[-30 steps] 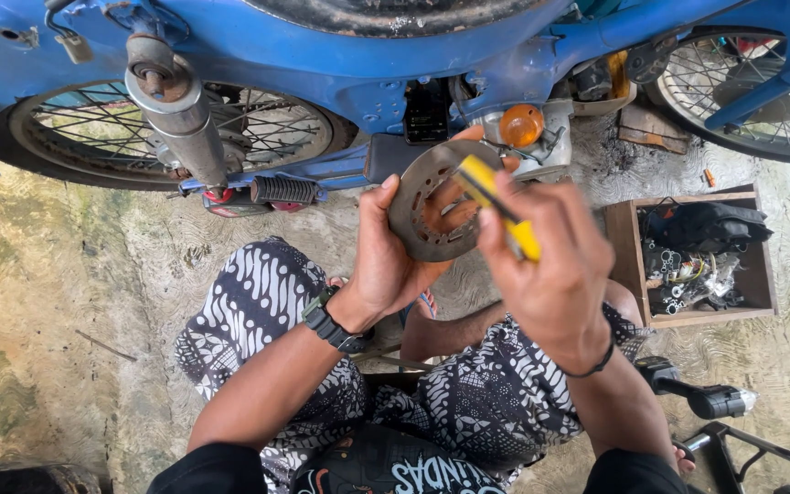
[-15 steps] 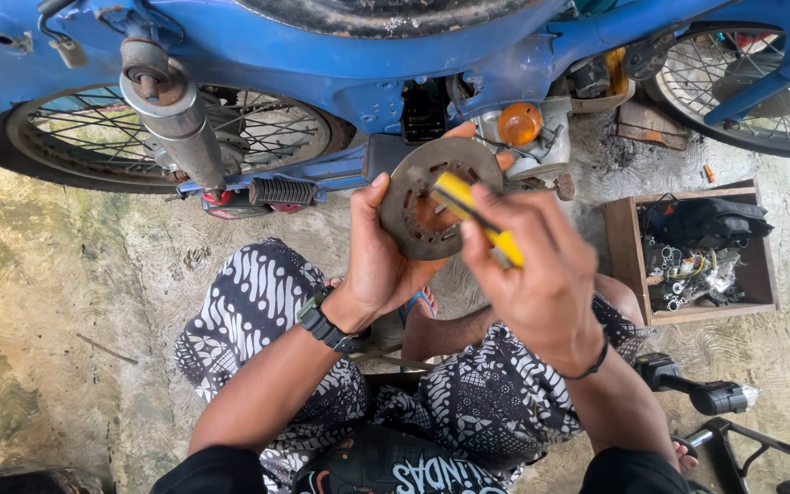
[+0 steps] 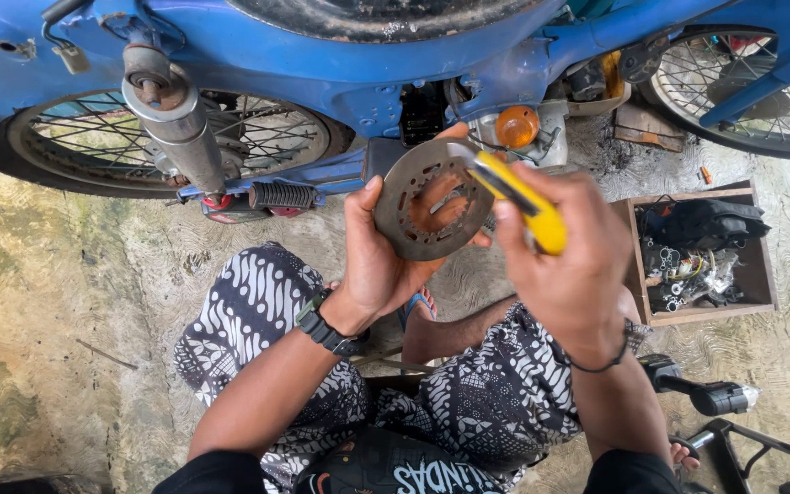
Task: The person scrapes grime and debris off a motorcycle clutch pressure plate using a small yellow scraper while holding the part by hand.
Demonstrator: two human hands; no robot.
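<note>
Fingers (image 3: 369, 197) of the left hand (image 3: 378, 256) curl around the rim of a round metal plate (image 3: 432, 212), holding it upright in the air in front of the blue motorbike (image 3: 340, 55), above the person's patterned lap. Behind it the motorbike fills the top of the view, lying across with a spoked wheel (image 3: 171, 137) at the left and another wheel (image 3: 742, 91) at the right, a grey exhaust pipe (image 3: 171, 114) over the near wheel. On the concrete floor (image 3: 57, 302) to the right sits an open wooden box (image 3: 628, 252) of small metal parts. The right hand (image 3: 564, 261) is closed tight on a yellow cutter (image 3: 518, 199), its tip touching the plate's upper edge. An orange indicator lens (image 3: 517, 125) shows just beyond the plate.
</note>
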